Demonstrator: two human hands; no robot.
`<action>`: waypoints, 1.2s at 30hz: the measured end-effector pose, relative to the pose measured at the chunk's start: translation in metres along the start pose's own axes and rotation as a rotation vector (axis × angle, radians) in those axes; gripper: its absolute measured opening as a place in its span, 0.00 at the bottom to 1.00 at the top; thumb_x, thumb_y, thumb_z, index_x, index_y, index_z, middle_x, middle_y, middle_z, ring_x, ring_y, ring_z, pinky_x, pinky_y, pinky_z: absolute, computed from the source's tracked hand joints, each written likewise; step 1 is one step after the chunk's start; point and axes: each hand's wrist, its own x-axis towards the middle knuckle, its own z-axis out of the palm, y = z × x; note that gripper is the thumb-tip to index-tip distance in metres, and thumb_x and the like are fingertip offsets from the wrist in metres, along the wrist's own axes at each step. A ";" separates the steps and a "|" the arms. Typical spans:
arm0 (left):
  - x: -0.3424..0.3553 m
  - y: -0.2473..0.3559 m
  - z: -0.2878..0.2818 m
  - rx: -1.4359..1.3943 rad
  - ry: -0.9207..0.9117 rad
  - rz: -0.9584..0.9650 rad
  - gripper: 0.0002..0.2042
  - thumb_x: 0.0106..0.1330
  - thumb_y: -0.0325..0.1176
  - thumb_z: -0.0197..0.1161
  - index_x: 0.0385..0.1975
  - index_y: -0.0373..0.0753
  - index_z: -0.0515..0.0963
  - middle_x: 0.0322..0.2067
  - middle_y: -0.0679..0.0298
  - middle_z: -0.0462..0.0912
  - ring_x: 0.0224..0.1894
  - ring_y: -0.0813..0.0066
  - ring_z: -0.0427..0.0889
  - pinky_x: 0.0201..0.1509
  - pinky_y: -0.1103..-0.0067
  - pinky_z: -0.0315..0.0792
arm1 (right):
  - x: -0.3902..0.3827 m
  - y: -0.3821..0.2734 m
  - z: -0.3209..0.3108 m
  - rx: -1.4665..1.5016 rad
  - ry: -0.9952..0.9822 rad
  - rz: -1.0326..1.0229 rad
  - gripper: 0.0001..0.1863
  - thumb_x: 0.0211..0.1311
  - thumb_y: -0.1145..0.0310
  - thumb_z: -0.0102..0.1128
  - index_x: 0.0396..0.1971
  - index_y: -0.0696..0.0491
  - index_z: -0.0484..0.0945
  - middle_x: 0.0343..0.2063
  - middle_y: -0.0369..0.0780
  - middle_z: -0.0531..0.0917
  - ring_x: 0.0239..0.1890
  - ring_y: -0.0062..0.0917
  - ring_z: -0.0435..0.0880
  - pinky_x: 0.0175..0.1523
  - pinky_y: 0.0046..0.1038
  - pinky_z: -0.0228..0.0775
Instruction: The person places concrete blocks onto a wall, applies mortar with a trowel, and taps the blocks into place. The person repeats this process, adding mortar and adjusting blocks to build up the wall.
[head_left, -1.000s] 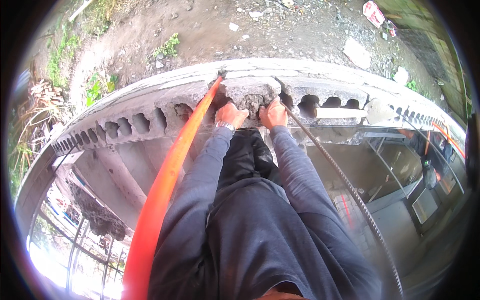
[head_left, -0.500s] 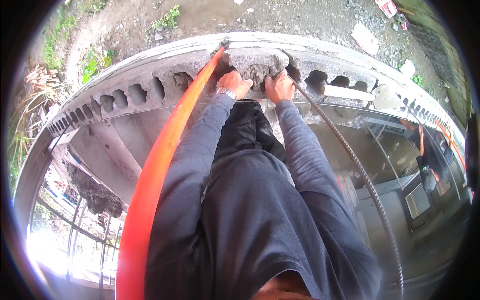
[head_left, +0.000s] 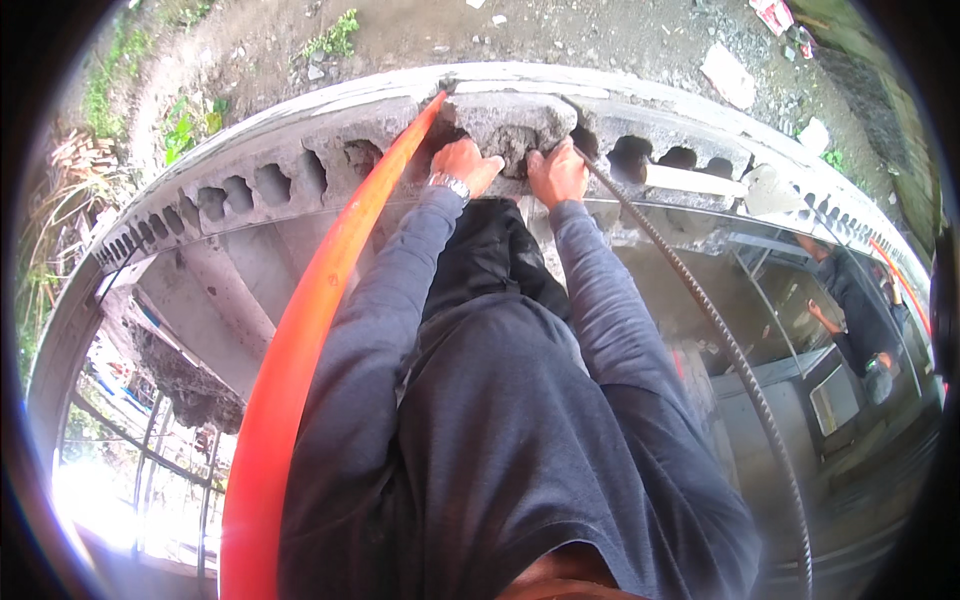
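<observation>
Both my hands rest on a grey concrete block [head_left: 505,115] set on top of a block wall [head_left: 270,185]. My left hand [head_left: 465,165], with a metal wristwatch, grips the block's near left edge. My right hand [head_left: 557,173] grips its near right edge. An orange plastic pipe [head_left: 300,350] rises along my left arm to the wall top. A ribbed steel bar [head_left: 735,350] runs up past my right arm to the block. The lower part of the block is hidden by my fingers.
Hollow cells show along the wall top on both sides. Beyond the wall lies bare dirt with weeds [head_left: 335,35] and litter [head_left: 728,75]. Below right, another person [head_left: 850,300] stands inside the building. Window bars [head_left: 150,460] are at lower left.
My view has tilted so the wall sits higher in the picture. My hands stay on the block, and it has shifted slightly up and away along the wall top.
</observation>
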 end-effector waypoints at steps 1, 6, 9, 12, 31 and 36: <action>-0.004 -0.001 0.001 0.003 0.018 0.002 0.29 0.57 0.53 0.65 0.39 0.26 0.84 0.42 0.36 0.85 0.49 0.42 0.85 0.58 0.60 0.77 | -0.005 0.003 0.003 -0.045 0.013 -0.004 0.24 0.55 0.59 0.69 0.43 0.62 0.75 0.32 0.54 0.86 0.38 0.52 0.87 0.47 0.46 0.79; -0.008 -0.004 0.010 -0.010 0.054 0.002 0.28 0.57 0.52 0.66 0.37 0.26 0.83 0.40 0.36 0.85 0.48 0.42 0.85 0.56 0.59 0.78 | -0.011 0.000 0.000 -0.006 0.010 0.031 0.24 0.56 0.58 0.67 0.43 0.64 0.75 0.35 0.57 0.84 0.41 0.55 0.85 0.47 0.47 0.78; -0.010 -0.003 0.007 -0.030 0.045 0.001 0.29 0.56 0.52 0.65 0.36 0.23 0.82 0.40 0.34 0.84 0.48 0.42 0.85 0.56 0.60 0.77 | -0.011 -0.005 -0.006 0.017 -0.060 0.081 0.25 0.57 0.57 0.66 0.43 0.64 0.75 0.38 0.58 0.84 0.43 0.54 0.84 0.50 0.46 0.77; -0.012 -0.001 0.004 -0.029 0.039 0.003 0.29 0.57 0.52 0.65 0.36 0.23 0.82 0.40 0.34 0.84 0.48 0.42 0.85 0.56 0.60 0.77 | -0.012 -0.010 -0.012 -0.018 -0.060 0.063 0.26 0.58 0.56 0.65 0.46 0.65 0.75 0.39 0.58 0.83 0.45 0.54 0.84 0.52 0.46 0.76; -0.017 -0.006 0.003 -0.027 0.126 0.073 0.26 0.57 0.51 0.66 0.32 0.26 0.83 0.35 0.37 0.85 0.43 0.41 0.85 0.51 0.57 0.77 | -0.021 -0.023 -0.028 -0.025 -0.041 0.061 0.31 0.57 0.60 0.68 0.54 0.66 0.72 0.32 0.58 0.86 0.38 0.52 0.87 0.46 0.46 0.79; -0.019 0.001 -0.003 0.000 0.053 0.032 0.26 0.56 0.51 0.65 0.32 0.26 0.83 0.34 0.37 0.85 0.42 0.41 0.85 0.51 0.57 0.77 | -0.020 -0.015 -0.020 -0.055 0.001 0.009 0.31 0.57 0.60 0.68 0.53 0.68 0.73 0.34 0.58 0.85 0.40 0.53 0.86 0.48 0.46 0.78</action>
